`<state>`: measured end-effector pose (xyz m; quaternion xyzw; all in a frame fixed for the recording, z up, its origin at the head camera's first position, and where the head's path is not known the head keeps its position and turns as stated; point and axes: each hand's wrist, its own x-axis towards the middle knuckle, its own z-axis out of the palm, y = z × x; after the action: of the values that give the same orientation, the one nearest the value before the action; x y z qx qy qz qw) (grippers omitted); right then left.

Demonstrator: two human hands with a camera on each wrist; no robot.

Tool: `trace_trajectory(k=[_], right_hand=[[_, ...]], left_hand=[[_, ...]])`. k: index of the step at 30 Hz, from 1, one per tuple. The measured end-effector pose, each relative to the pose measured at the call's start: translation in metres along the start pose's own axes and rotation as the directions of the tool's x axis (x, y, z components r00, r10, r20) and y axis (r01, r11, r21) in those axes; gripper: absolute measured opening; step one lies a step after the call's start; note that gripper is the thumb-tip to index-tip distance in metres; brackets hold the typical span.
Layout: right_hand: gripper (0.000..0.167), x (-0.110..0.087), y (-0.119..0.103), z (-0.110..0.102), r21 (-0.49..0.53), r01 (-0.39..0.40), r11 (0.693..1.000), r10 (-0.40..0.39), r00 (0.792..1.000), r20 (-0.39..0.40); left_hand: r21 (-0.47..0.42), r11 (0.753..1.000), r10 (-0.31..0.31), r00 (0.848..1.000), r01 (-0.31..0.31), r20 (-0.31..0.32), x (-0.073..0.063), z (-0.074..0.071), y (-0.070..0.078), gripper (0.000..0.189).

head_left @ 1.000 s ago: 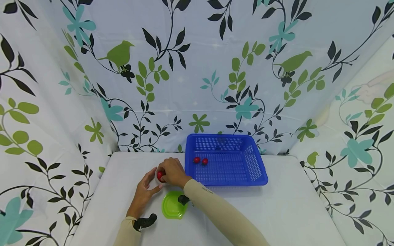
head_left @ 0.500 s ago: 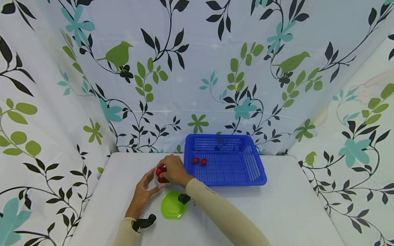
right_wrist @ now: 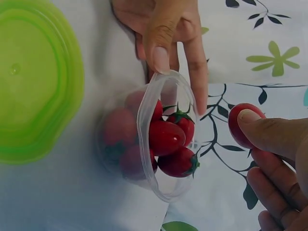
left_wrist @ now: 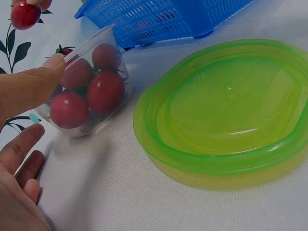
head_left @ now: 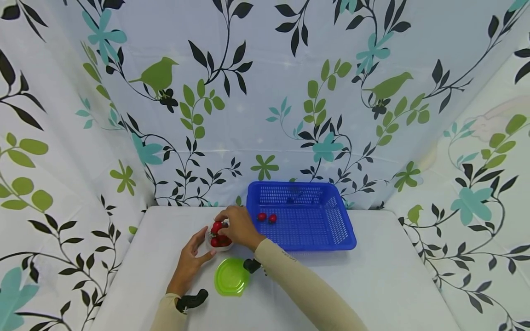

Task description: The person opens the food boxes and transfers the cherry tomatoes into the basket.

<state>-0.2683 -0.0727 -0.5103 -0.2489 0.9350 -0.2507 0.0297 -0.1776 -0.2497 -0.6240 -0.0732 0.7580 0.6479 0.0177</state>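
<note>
A clear plastic container [right_wrist: 156,183] full of red cherry tomatoes [left_wrist: 106,91] stands on the table's left side. My left hand [head_left: 186,264] steadies it, thumb on the near rim and index finger along the far side; its other fingers hang loose in the left wrist view. Over the container's opening, my right hand [head_left: 243,229] pinches one cherry tomato [right_wrist: 235,127] between thumb and fingers. That tomato is apart from those inside, several of which show green stems. A green lid [head_left: 232,278] lies on the table just in front of the container.
A blue plastic basket [head_left: 304,234] stands right of the container, with two cherry tomatoes [head_left: 267,217] at its left end. Behind the white table [head_left: 372,285] hangs a cloth [head_left: 265,115] printed with leaves and birds.
My right hand has drawn back slightly to the right and up, uncovering more tomatoes in the container. My left hand has kept its place at the container.
</note>
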Motion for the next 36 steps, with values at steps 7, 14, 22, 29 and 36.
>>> trace_trajectory(k=[7,14,22,29,36], right_hand=[[0.035,-0.002,0.004,-0.007,0.116,-0.025,0.993,0.026,1.0,-0.008],[0.035,-0.004,0.007,-0.014,0.159,-0.032,0.987,0.037,0.999,-0.029],[0.037,-0.007,0.014,-0.021,0.199,-0.067,0.978,0.077,0.996,-0.04],[0.036,-0.009,0.026,-0.027,0.282,-0.038,0.959,0.058,0.996,-0.063],[0.036,-0.012,0.036,-0.034,0.288,-0.052,0.956,0.081,0.992,-0.092]], left_hand=[[0.002,1.0,-0.004,1.0,0.004,0.0,0.001,0.0,-0.002,0.087],[0.006,1.0,-0.006,1.0,0.006,-0.003,0.003,0.0,-0.005,0.086],[0.01,1.0,-0.013,1.0,0.013,-0.001,0.004,0.0,-0.005,0.085],[0.011,1.0,-0.019,1.0,0.019,0.001,0.005,0.001,-0.005,0.085],[0.016,0.999,-0.032,0.999,0.032,0.0,0.005,0.0,-0.005,0.087]])
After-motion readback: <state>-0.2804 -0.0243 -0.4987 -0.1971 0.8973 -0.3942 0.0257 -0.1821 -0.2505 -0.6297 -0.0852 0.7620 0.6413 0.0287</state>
